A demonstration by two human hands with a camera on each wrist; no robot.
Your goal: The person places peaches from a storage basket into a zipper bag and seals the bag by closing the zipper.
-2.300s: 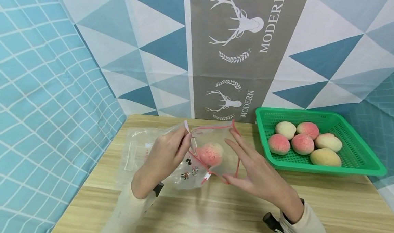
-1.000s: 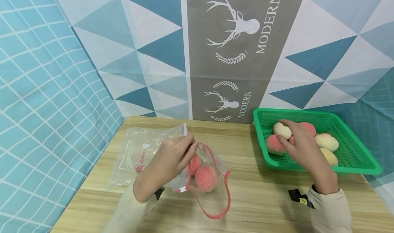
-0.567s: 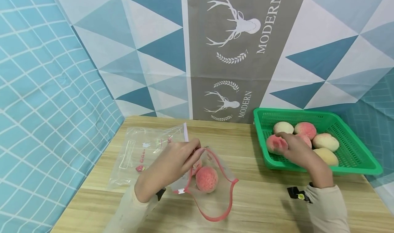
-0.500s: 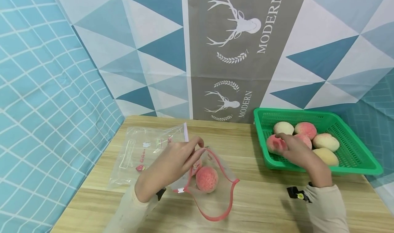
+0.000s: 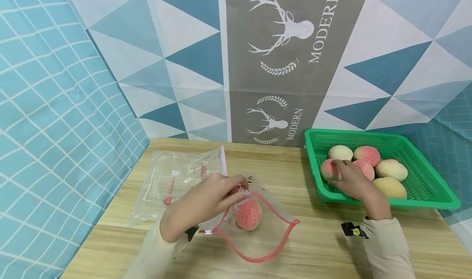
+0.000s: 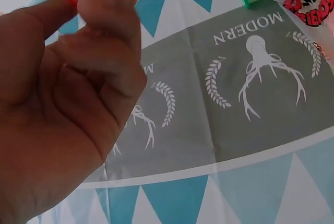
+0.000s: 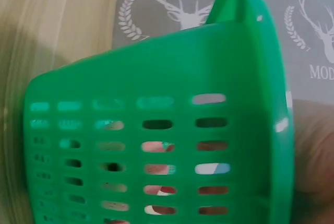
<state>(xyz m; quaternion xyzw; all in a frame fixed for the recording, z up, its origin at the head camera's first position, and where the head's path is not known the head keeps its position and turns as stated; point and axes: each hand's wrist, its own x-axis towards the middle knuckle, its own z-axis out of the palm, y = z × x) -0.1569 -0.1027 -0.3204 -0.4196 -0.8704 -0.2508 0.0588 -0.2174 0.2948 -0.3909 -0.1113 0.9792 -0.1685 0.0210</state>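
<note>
Tugged rightward since a moment ago, that red-rimmed clear plastic bag (image 5: 258,259) gapes beside the left hand (image 5: 209,199) pinching its edge; one round pink peach (image 5: 248,215) sits inside, by the fingertips! Right hand (image 5: 353,183) grips another fuzzy pink peach (image 5: 328,171) in the green plastic basket (image 5: 424,204) beneath it.

In the head view we are getting bright, even light, a soft shadow lying on the table (image 5: 313,246). In the left wrist view we are seeing the left hand (image 6: 68,98) dim, fingertips (image 6: 107,7) blurred.
</note>
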